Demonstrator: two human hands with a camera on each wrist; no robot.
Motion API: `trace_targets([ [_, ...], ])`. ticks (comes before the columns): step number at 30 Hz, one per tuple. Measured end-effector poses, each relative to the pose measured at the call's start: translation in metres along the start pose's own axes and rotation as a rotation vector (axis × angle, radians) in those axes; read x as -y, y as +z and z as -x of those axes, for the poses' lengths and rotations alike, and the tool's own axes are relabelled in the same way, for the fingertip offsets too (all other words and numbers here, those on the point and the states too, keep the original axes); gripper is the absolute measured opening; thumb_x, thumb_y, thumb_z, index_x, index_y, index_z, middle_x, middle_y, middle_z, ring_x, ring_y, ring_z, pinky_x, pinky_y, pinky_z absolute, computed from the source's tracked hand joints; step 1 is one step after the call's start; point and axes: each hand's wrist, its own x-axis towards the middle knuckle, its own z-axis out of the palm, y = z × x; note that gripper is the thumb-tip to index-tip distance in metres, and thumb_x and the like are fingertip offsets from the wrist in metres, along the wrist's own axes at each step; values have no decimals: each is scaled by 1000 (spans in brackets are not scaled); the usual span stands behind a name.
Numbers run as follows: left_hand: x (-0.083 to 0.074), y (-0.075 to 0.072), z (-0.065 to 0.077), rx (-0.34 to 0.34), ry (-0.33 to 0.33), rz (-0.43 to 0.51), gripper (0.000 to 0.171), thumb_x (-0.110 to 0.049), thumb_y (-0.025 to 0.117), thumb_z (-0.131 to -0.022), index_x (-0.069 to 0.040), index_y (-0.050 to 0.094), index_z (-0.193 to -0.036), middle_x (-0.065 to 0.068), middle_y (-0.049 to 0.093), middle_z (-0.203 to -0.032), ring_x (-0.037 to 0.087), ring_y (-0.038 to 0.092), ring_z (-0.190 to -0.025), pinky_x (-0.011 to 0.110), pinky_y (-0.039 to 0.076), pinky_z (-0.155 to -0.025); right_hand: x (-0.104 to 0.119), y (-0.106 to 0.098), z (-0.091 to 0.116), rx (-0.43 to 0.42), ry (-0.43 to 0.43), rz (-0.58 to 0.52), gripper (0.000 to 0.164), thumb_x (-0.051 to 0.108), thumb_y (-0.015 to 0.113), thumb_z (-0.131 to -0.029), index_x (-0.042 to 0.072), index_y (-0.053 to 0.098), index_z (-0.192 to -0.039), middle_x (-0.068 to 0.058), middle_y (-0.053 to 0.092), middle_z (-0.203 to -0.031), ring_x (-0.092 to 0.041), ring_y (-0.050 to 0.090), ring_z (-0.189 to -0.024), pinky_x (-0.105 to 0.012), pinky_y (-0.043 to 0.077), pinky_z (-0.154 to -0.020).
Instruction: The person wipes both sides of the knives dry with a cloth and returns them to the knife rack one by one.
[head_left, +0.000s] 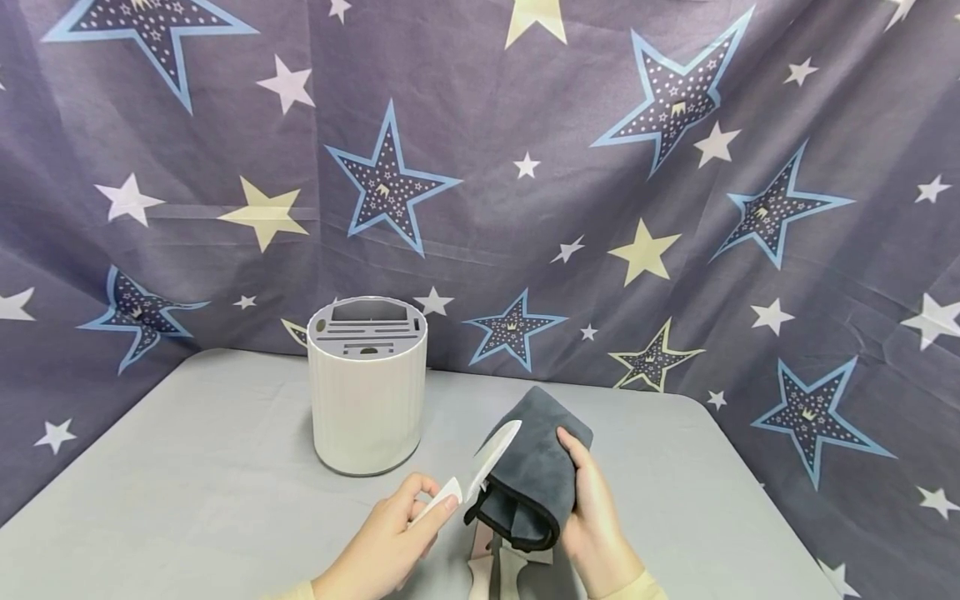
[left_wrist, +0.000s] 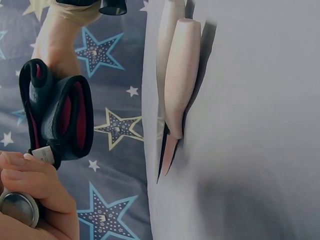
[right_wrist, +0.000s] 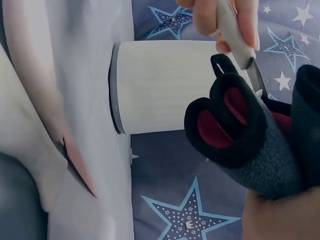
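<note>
My left hand (head_left: 386,533) grips a kitchen knife by its white handle (head_left: 437,502), the blade (head_left: 493,454) slanting up to the right. The blade lies close against a folded dark grey cloth (head_left: 536,467); whether they touch I cannot tell. The cloth has black edging, and its red inside shows in both wrist views. My right hand (head_left: 596,517) holds the cloth from its right side, thumb on top. Beneath the cloth, knives with pale handles (left_wrist: 182,75) lie on the table, their blades partly hidden in the head view.
A white round knife block (head_left: 367,408) with a grey slotted top stands at the back left of the grey table (head_left: 187,500). Behind the table hangs a dark curtain (head_left: 487,208) printed with stars.
</note>
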Motion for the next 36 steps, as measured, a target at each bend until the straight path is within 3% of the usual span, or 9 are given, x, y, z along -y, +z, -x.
trace_targets([
  [5, 0, 0, 1, 2, 3, 8, 34, -43, 53, -101, -9, 49, -105, -5, 44, -56, 4, 33, -36, 18, 32, -34, 6, -2, 0, -17, -17, -28, 28, 32, 45, -105, 14, 37, -125, 9, 59, -97, -3, 61, -83, -17, 52, -79],
  [15, 6, 0, -1, -24, 23, -31, 26, -37, 56, -101, -12, 50, -105, -5, 46, -57, 2, 36, -43, 20, 31, -43, 11, -7, 2, -13, -28, -70, 33, 32, 45, -105, 15, 34, -131, 8, 59, -105, -4, 62, -89, -18, 52, -84],
  [24, 5, 1, 0, -13, 16, -21, 27, -38, 55, -101, -12, 50, -105, -5, 45, -57, 3, 36, -43, 20, 32, -43, 1, -5, 1, -13, 3, -42, 36, 33, 47, -104, 15, 34, -132, 8, 60, -106, -4, 64, -92, -18, 52, -87],
  [36, 5, 1, -1, -39, 32, -41, 25, -38, 56, -101, -13, 50, -103, -5, 44, -56, 2, 35, -43, 20, 33, -45, -12, 0, 1, 3, 41, 57, 53, 38, 50, -103, 11, 29, -144, 7, 62, -115, -6, 64, -103, -23, 51, -96],
])
